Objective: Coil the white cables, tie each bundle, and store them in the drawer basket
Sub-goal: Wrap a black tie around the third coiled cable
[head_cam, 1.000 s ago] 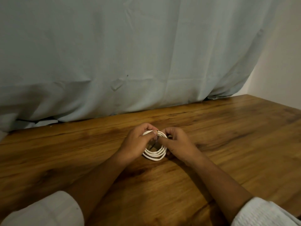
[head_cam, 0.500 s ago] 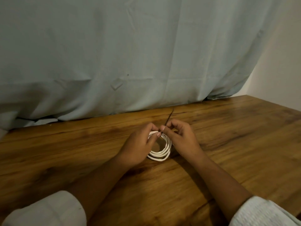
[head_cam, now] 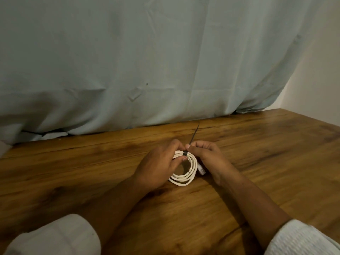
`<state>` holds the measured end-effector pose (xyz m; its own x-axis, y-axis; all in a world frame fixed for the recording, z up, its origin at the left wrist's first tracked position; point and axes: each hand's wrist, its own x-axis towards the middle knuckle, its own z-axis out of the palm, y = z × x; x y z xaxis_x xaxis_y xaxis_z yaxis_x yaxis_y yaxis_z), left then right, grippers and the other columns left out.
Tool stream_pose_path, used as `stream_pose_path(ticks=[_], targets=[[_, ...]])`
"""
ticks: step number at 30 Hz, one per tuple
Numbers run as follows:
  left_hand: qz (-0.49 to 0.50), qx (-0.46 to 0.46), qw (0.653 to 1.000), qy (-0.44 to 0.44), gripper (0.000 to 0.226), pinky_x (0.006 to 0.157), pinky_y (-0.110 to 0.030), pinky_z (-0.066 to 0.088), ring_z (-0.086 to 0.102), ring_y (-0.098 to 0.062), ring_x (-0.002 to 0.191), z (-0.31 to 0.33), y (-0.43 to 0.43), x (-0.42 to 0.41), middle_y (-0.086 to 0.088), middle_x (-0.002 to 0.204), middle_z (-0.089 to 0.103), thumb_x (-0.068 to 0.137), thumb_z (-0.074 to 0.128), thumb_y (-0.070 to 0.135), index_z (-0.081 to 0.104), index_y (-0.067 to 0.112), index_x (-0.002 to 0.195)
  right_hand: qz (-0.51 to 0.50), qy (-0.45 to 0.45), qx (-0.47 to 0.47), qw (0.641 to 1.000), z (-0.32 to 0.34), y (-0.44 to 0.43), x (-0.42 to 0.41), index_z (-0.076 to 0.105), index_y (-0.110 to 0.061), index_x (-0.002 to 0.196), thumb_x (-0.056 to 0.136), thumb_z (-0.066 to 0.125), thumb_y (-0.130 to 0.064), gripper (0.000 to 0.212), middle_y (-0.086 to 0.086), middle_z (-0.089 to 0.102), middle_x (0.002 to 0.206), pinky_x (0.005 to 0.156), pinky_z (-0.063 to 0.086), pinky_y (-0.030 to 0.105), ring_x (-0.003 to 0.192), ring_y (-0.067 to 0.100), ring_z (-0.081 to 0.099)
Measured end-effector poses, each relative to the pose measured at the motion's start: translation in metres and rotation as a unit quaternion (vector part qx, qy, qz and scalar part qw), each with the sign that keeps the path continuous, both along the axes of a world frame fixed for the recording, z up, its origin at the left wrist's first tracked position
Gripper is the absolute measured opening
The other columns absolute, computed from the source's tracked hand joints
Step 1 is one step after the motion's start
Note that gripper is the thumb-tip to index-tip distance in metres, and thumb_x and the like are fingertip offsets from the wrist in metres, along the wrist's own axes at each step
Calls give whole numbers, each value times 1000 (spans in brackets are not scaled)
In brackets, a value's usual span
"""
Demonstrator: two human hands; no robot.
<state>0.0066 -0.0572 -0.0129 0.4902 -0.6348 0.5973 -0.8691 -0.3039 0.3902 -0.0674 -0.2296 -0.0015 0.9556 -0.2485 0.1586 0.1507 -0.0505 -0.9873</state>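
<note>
Left hand [head_cam: 158, 166] grips white cable coil [head_cam: 185, 176]; right hand [head_cam: 204, 153] pinches black tie [head_cam: 184, 153] by its tail. Coil likely light, springy; hold beside tie.

The person wears pale long sleeves that stop well short of the wrists, so both forearms show. The left off-white cloth sleeve [head_cam: 55, 236] looks smooth, with a thick, rounded cuff edge. The right white sleeve [head_cam: 301, 240] has a fine ribbed or woven texture. The left hand [head_cam: 158, 162] and right hand [head_cam: 206, 155] are bare, with short nails.
</note>
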Motion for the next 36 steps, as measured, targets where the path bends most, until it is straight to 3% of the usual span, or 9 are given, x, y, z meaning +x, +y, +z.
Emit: stream_pose_path(ticks=[3,5,9,14,19,27,32,34,36], targets=[[-2,-12,1000,10,17,78,-40,55,66,-7,96,2,-1,-5,17,111,69,100,63,40,54,37,114,1,35,29,999,3,-2,-1,69,6,102,97,71,-25,31,12,63,71,46,44,24,52,14,55],[-4,-11,1000,9,16,77,-38,55,65,-6,94,3,-1,-7,20,109,68,101,62,40,52,39,114,-16,48,43,998,4,-1,-1,66,-3,103,93,75,-24,25,10,67,76,45,46,23,53,12,59],[-14,-16,1000,18,14,75,-37,54,65,-5,92,2,0,-4,21,105,65,102,60,40,52,38,112,-57,70,65,994,4,-1,-1,60,-15,116,89,80,-27,36,7,72,87,43,47,25,54,12,63],[-32,-10,998,45,17,80,-45,56,66,-7,98,2,0,-3,16,111,69,101,60,38,52,39,115,23,46,13,999,4,-2,-4,71,-5,87,97,69,-29,26,9,61,63,38,42,23,43,14,52],[-41,-45,995,78,14,71,-48,54,67,-12,81,5,3,4,11,92,70,102,60,34,56,38,115,38,62,0,997,6,0,-2,74,-8,85,102,62,-35,34,7,63,64,46,42,26,51,15,55],[-45,-77,987,130,10,81,-51,55,68,-11,92,8,6,7,11,99,71,101,57,36,62,35,110,119,46,24,992,8,-1,-6,73,-7,105,92,65,-41,38,6,63,84,62,42,28,72,12,58],[-47,-63,988,135,8,82,-47,55,68,-8,93,8,5,6,12,99,72,101,60,32,65,32,108,122,38,-25,991,2,-2,-4,69,8,108,74,76,-18,43,23,62,91,72,41,36,85,33,51],[-53,-70,985,146,11,85,-47,55,68,-7,94,10,3,5,12,99,72,101,57,35,66,30,106,119,43,-26,992,0,-1,-4,71,7,102,71,74,-14,38,24,66,93,79,42,39,89,34,56],[-53,-75,983,160,17,87,-48,54,68,-9,96,12,2,3,12,98,72,100,54,39,67,29,103,112,41,-33,992,0,2,-4,69,9,100,76,71,-7,29,22,70,90,74,48,36,83,32,61]])
